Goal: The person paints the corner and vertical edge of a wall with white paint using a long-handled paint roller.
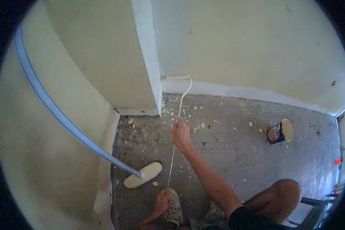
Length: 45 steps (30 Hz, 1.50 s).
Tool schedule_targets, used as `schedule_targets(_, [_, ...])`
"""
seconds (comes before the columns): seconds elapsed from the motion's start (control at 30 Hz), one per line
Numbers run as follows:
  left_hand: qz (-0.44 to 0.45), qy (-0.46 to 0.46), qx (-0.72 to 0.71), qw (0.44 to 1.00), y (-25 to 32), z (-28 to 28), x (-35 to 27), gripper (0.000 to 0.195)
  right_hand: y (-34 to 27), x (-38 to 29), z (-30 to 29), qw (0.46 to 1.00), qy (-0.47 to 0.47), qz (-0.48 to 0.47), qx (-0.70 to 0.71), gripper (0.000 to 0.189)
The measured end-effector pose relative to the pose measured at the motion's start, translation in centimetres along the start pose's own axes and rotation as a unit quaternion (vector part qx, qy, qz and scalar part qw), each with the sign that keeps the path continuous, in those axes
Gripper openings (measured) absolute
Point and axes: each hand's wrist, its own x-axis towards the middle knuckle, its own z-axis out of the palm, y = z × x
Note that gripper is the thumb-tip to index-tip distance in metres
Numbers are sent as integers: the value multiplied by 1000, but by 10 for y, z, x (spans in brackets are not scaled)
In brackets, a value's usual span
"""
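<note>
A paint roller (pixel 176 77) with a long thin frame rests against the lower wall (pixel 233 57), beside the inner corner of a pillar. My right hand (pixel 181 133) is closed around the middle of its metal rod. Lower down, near my shoe, my left hand (pixel 162 201) grips the handle end (pixel 166 193), where a bit of yellow shows. The roller's sleeve lies level, just above a pale painted band (pixel 218 88) along the wall's foot. The wall right beside the pillar looks greyer than the yellowish surface farther right.
A used paint bucket (pixel 280 132) stands on the concrete floor (pixel 233 161) to the right. At left, a blue pole (pixel 74 130) ends in an oval cream head (pixel 143 175) on the floor. Paint flakes lie scattered near the pillar (pixel 103 51). Dark frame parts (pixel 316 204) show at lower right.
</note>
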Motion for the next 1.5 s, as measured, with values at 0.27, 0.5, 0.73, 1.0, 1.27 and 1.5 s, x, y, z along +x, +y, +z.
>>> schedule_targets(0.27, [116, 56, 168, 977, 23, 15, -19, 60, 10, -3, 1, 1000, -12, 1, 17, 17])
schedule_targets(0.5, [79, 61, 61, 993, 27, 12, -31, 60, -20, -4, -5, 998, 13, -15, 51, 19])
schedule_targets(0.73, [88, 86, 180, 976, 39, -6, -31, 58, 8, 2, 30, 999, -9, -6, 45, 18])
schedule_targets(1.0, [79, 141, 53, 985, 25, -9, -34, 58, -50, -5, -5, 992, 56, -53, 98, 20])
schedule_targets(1.27, [48, 101, 36, 993, 29, -1, -22, 53, 7, 3, 36, 1000, 13, 8, 27, 20])
schedule_targets(1.5, [58, 154, 87, 982, -2, -11, -17, 46, -43, -6, 1, 999, -33, -10, 41, 22])
